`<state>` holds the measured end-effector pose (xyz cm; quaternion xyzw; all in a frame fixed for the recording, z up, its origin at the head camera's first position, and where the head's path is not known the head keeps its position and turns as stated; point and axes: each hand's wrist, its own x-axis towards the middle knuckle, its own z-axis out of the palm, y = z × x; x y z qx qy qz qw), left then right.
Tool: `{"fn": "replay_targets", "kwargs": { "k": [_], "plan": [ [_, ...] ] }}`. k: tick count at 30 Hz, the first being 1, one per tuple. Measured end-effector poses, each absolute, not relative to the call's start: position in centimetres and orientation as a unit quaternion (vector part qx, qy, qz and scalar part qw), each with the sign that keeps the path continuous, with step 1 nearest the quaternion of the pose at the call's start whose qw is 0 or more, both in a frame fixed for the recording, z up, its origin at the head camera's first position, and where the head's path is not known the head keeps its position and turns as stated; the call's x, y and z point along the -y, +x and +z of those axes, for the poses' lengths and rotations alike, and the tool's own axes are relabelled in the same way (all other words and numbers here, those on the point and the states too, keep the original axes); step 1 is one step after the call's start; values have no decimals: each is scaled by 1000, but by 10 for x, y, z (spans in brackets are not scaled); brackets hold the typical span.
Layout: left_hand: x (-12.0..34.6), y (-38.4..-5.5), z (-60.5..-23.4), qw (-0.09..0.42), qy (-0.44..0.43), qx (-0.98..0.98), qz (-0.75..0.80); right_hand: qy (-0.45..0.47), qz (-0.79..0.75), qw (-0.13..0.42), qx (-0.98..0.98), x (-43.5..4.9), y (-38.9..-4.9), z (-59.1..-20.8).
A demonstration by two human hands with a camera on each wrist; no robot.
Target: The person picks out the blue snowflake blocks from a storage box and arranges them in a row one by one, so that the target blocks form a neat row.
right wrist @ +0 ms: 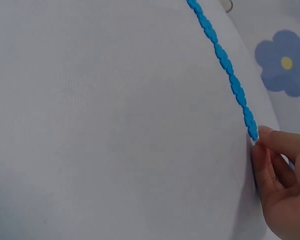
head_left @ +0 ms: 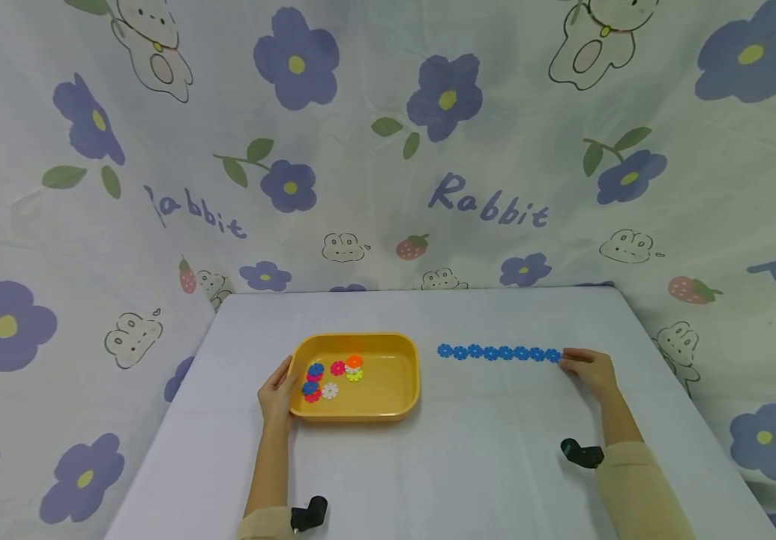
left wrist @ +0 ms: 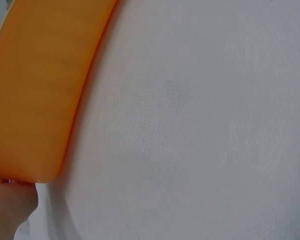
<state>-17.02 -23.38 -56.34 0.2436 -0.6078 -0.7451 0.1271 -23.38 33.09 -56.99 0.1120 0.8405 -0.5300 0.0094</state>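
Observation:
A row of several blue flower-shaped plastic discs extends across the right half of the white table, joined edge to edge. My right hand pinches the disc at its right end between thumb and fingertips; in the right wrist view the chain runs up and away from the fingers. On the left, my left hand grips the left side of a yellow tray. In the left wrist view that hand's fingers reach under the tray's end. Inside the tray lie loose flower discs in white, blue, pink, orange and yellow.
A white cloth covers the table. Behind and at both sides hangs a curtain printed with flowers and rabbits. A black device sits at the right sleeve, and another at the left sleeve.

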Motion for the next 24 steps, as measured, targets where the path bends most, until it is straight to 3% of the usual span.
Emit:
{"fn": "replay_targets", "kwargs": {
  "k": [16, 24],
  "plan": [
    [234, -169, -562, 124, 244, 592, -758, 100, -520, -45, -847, -332, -230, -581],
    [234, -169, -562, 120, 238, 597, -757, 90, -641, -99, -756, -313, -223, -571]
  ]
}}
